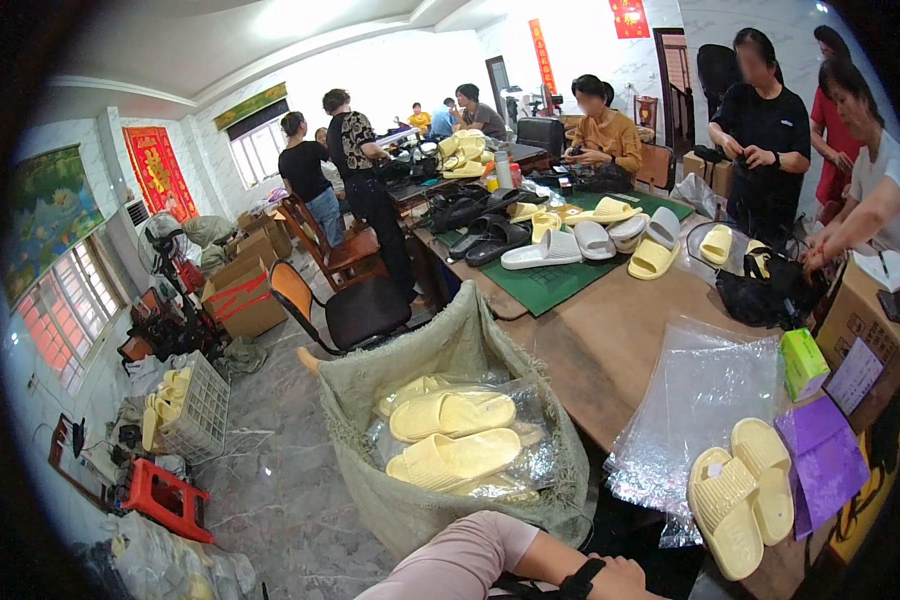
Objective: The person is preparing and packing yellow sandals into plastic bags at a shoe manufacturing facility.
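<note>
My left arm, in a pale pink sleeve, reaches in from the lower edge with a black band at the wrist. Only the back of my left hand (622,578) shows, at the bottom of the picture; its fingers are hidden. My right hand is out of sight. Just beyond my arm stands a woven sack (355,440) with its mouth wide, holding yellow slippers (455,457) in clear plastic bags. To the right of my hand, a pair of yellow slippers (727,500) lies at the table's near end, beside a stack of clear plastic bags (685,385).
A purple packet (820,462), a green box (803,364) and a cardboard carton (865,335) stand at the right. Grey, black and yellow slippers cover a green mat (540,284). A chair (355,305) is behind the sack. Several people work around the tables.
</note>
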A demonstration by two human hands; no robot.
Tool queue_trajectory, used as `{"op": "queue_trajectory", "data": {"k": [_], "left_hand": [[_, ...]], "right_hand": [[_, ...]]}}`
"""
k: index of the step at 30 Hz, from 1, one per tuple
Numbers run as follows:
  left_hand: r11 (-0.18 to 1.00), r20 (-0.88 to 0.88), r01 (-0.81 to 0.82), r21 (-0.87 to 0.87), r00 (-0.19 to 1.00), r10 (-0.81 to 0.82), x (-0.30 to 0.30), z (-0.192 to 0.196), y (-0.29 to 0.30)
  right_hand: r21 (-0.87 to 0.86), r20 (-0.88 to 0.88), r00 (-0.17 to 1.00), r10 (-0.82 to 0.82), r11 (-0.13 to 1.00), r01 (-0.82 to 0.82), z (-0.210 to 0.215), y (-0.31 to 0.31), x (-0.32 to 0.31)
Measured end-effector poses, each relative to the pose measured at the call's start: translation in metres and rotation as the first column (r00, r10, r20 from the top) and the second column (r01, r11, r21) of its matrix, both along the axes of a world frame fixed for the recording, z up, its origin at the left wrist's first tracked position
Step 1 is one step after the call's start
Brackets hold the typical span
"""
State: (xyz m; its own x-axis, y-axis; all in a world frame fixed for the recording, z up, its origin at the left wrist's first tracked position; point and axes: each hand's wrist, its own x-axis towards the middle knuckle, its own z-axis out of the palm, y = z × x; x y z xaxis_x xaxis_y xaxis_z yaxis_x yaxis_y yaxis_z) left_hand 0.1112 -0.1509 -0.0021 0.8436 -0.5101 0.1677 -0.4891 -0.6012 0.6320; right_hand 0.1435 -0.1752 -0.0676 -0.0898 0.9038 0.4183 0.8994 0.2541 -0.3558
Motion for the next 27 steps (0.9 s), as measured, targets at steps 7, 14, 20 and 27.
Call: {"op": "queue_trajectory", "data": {"k": [7, 14, 20, 27], "left_hand": [[0.965, -0.171, -0.244, 0.094, 0.951, 0.257, -0.012, 0.027, 0.003], [1.000, 0.070, 0.020, 0.006, 0.997, -0.020, -0.003, 0.007, 0.010], [0.998, 0.095, -0.028, -0.050, 0.995, 0.033, -0.005, -0.001, 0.002], [0.994, -0.100, -0.094, 0.061, 0.990, 0.100, -0.013, 0.034, 0.010]], "right_hand": [[-0.049, 0.087, 0.996, 0.007, 0.999, -0.003, 0.003, -0.003, 0.003], [0.003, -0.051, 0.998, -0.039, 0.999, 0.039, 0.028, 0.007, 0.003], [0.071, 0.160, 0.985, -0.066, 0.996, 0.055, 0.030, 0.004, 0.010], [-0.115, 0.339, 0.931, 0.136, 0.988, -0.102, 0.012, 0.003, 0.014]]}}
